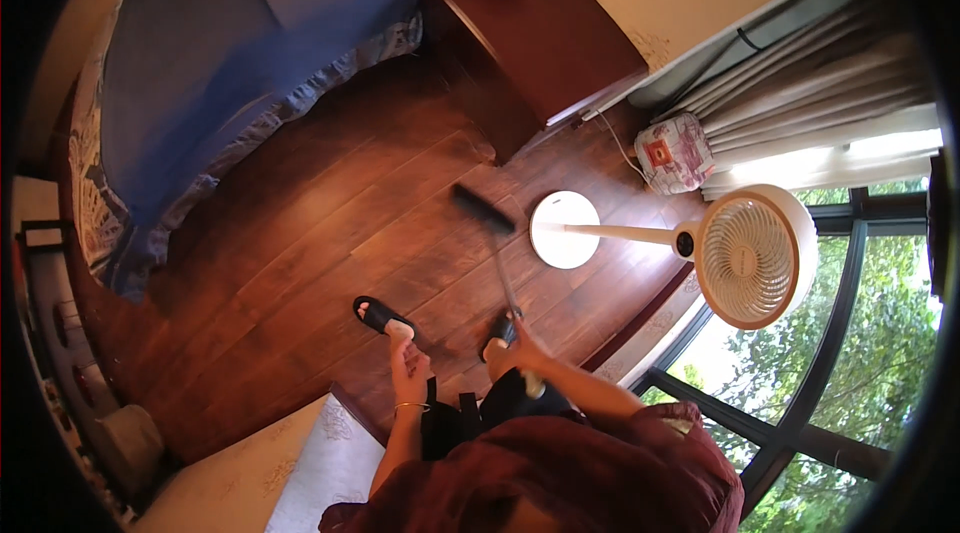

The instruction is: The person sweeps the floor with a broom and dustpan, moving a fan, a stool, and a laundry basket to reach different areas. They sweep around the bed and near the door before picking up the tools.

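My right hand [529,353] grips the thin handle of a long-handled broom [482,209]. Its dark, narrow head rests on the wooden floor ahead of me, a little left of a white pedestal fan [565,230]. The grip end of the handle shows below my right hand. My left hand [411,375], with a bracelet at its wrist, hangs above my left foot, holding nothing, its fingers loosely bent. Below my hands are my feet in black slippers [382,317]; the right one is partly hidden by my arm and clothes.
A bed [202,82] with a ruffled skirt stands at the upper left, beside a dark red wooden nightstand [540,30]. A patterned box-shaped stool [675,154] sits by the curtain [810,75], near a white cable. Windows [795,353] line the right side.
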Demonstrator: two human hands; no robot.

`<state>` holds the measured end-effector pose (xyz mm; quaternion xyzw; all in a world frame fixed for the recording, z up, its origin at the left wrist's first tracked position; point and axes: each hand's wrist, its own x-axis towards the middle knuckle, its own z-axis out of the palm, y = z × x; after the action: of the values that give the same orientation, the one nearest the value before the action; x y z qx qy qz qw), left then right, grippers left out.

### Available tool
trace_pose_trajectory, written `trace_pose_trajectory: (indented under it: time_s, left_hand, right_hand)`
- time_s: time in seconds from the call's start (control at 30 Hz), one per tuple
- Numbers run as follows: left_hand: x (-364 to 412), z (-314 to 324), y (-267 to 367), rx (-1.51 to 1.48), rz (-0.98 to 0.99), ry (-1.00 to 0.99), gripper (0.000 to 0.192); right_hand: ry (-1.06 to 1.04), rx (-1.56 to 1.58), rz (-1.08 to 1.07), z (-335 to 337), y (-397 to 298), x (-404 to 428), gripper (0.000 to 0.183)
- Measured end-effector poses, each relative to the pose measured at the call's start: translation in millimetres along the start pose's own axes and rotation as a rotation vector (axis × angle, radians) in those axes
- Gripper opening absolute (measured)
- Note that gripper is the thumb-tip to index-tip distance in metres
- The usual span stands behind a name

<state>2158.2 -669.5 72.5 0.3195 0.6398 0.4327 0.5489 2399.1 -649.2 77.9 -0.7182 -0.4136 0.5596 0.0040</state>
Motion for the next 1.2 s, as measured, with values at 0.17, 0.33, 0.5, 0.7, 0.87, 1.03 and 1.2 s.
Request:
trace_pose_trajectory:
  time_s: [0.17, 0.33, 0.5, 0.7, 0.87, 1.03, 1.2]
  left_hand:
    - [21.5, -83.1, 28.0, 0.000, -0.060, 0.109, 0.043]
    - [27.6, -174.8, 37.0, 0.074, -0.120, 0.300, 0.038]
    - [14.8, -214.8, -11.7, -0.060, -0.183, 0.347, 0.037]
    - [23.6, -169.5, -11.2, -0.076, -0.261, 0.315, 0.035]
    - [34.3, -154.8, 1.3, 0.419, -0.107, 0.256, 0.037]
    - [55.1, -134.6, -50.1, 0.861, -0.255, 0.106, 0.041]
    - [79.4, -127.2, -94.6, 1.024, -0.246, -0.015, 0.036]
  right_hand:
    - [-0.503, 0.514, 0.136, 128.5, -92.2, -28.7, 0.067]
    - [-0.634, 0.565, 0.242, 191.0, -165.7, 11.8, 0.062]
    - [-0.692, 0.977, 0.325, 117.1, -214.5, -10.6, 0.054]
    - [-0.320, 0.649, 0.031, 153.1, -157.2, 47.6, 0.026]
    - [0.336, 0.402, 0.084, 162.4, -196.6, 110.8, 0.023]
    - [0.732, 0.150, 0.060, 207.9, -176.4, 243.5, 0.034]
    - [0.807, 0.584, 0.165, 194.3, -228.0, 334.7, 0.032]
